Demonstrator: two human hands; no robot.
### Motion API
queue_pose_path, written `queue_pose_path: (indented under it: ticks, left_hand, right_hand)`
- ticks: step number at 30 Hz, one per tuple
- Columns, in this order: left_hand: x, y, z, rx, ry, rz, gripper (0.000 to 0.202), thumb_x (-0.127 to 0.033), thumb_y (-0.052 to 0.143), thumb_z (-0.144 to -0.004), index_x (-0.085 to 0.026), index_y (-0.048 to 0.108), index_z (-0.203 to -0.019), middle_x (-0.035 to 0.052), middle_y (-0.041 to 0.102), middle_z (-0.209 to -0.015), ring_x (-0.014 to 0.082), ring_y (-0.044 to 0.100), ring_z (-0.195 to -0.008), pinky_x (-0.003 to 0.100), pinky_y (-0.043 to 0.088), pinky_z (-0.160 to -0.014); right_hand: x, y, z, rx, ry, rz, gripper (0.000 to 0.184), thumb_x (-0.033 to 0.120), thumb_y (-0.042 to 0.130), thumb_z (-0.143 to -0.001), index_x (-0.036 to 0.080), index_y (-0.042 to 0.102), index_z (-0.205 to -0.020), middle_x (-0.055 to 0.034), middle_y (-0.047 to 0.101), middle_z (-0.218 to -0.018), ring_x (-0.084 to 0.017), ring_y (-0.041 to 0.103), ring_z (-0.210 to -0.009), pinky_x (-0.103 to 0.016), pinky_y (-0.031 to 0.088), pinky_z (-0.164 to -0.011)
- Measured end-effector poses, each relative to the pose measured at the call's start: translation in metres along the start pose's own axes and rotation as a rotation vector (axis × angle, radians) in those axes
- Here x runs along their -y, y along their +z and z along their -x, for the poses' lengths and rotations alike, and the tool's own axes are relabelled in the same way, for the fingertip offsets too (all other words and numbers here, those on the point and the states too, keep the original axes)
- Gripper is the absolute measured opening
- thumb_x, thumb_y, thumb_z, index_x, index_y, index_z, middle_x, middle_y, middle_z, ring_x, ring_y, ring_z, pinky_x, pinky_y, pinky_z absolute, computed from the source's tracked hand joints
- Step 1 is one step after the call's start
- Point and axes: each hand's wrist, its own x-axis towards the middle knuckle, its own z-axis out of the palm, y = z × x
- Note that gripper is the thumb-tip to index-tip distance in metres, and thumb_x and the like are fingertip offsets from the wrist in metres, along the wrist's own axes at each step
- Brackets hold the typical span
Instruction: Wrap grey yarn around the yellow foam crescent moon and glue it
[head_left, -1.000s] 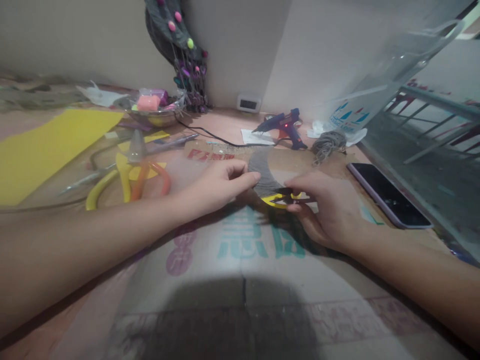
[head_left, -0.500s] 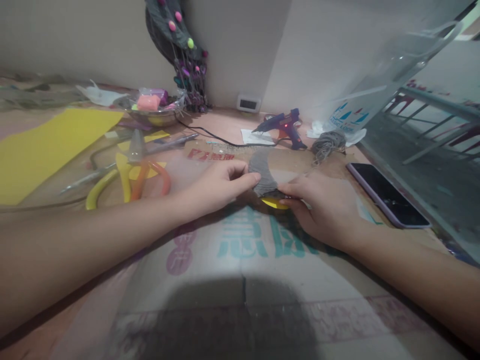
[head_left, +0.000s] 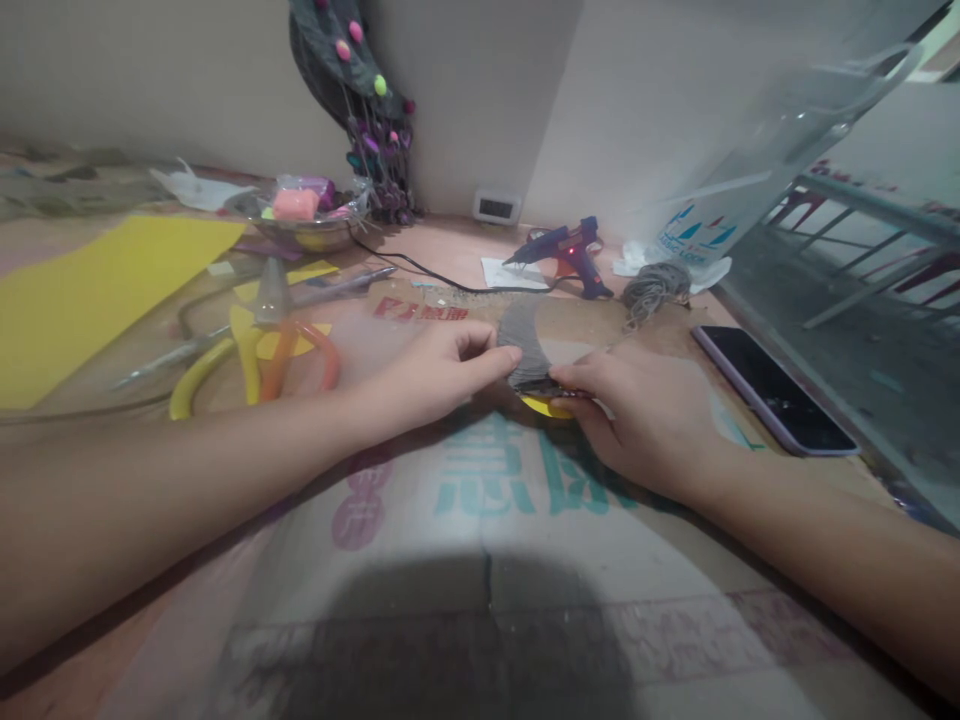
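Between my hands is a curved, crescent-like piece wrapped in grey yarn (head_left: 525,340), with a bare yellow end (head_left: 547,407) showing at its lower edge. My left hand (head_left: 457,370) pinches its left side, thumb lying on the wrapped face and the other fingers behind it. My right hand (head_left: 637,410) closes thumb and forefinger on the lower right edge, where the wrapping meets the yellow. Loose grey yarn (head_left: 656,290) lies in a bundle beyond my right hand. Whether a strand runs from it to my fingers is too blurred to tell.
A printed cardboard sheet (head_left: 450,580) lies under my hands. Behind them rests a glue gun (head_left: 566,255) with a red light. Pliers (head_left: 255,350) and yellow sheet (head_left: 112,290) are left, a phone (head_left: 776,390) right. A bowl (head_left: 307,235) and a decorated grey crescent (head_left: 337,60) are at the back.
My right thumb and forefinger have shifted slightly left along the lower edge of the wrapped piece. My left hand keeps its hold.
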Motion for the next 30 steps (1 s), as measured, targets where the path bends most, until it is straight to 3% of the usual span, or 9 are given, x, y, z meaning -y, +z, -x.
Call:
queue_pose_path:
  ticks: [10, 16, 22, 30]
  left_hand:
    - [-0.0009, 0.0004, 0.0004, 0.004, 0.001, 0.009, 0.032, -0.041, 0.051, -0.087, -0.017, 0.053, -0.065, -0.0019, 0.053, -0.062, 0.0109, 0.048, -0.059, 0.024, 0.033, -0.054]
    - [-0.0021, 0.0005, 0.0006, 0.008, -0.001, 0.015, 0.033, -0.041, 0.051, -0.087, -0.017, 0.051, -0.064, -0.0024, 0.049, -0.061, 0.0106, 0.045, -0.058, 0.024, 0.032, -0.053]
    - [-0.0014, -0.0004, 0.0005, 0.01, 0.021, 0.024, 0.032, -0.039, 0.05, -0.088, -0.017, 0.052, -0.066, -0.0028, 0.05, -0.063, 0.0095, 0.045, -0.059, 0.024, 0.033, -0.055]
    - [0.0013, -0.0004, 0.0002, 0.018, 0.026, 0.037, 0.031, -0.041, 0.049, -0.089, -0.017, 0.053, -0.07, -0.0024, 0.052, -0.065, 0.0099, 0.047, -0.06, 0.024, 0.033, -0.055]
  right_hand:
    - [0.0008, -0.0006, -0.0015, -0.014, -0.058, 0.052, 0.014, 0.019, 0.048, -0.093, 0.017, 0.062, -0.093, -0.0033, 0.067, -0.072, -0.017, 0.056, -0.062, -0.031, 0.037, -0.057]
    - [-0.0005, 0.0009, -0.001, 0.002, -0.05, 0.041, 0.015, 0.021, 0.047, -0.095, 0.019, 0.062, -0.093, -0.0027, 0.068, -0.073, -0.017, 0.056, -0.062, -0.03, 0.039, -0.058]
    - [-0.0041, 0.001, 0.0035, -0.075, 0.014, -0.084, 0.01, 0.02, 0.051, -0.092, 0.017, 0.059, -0.097, -0.0059, 0.069, -0.081, -0.018, 0.06, -0.069, -0.031, 0.043, -0.061]
    - [-0.0087, 0.0036, 0.0059, -0.072, 0.013, -0.072, 0.008, 0.018, 0.055, -0.089, 0.016, 0.059, -0.095, -0.0042, 0.067, -0.076, -0.018, 0.058, -0.067, -0.03, 0.043, -0.062]
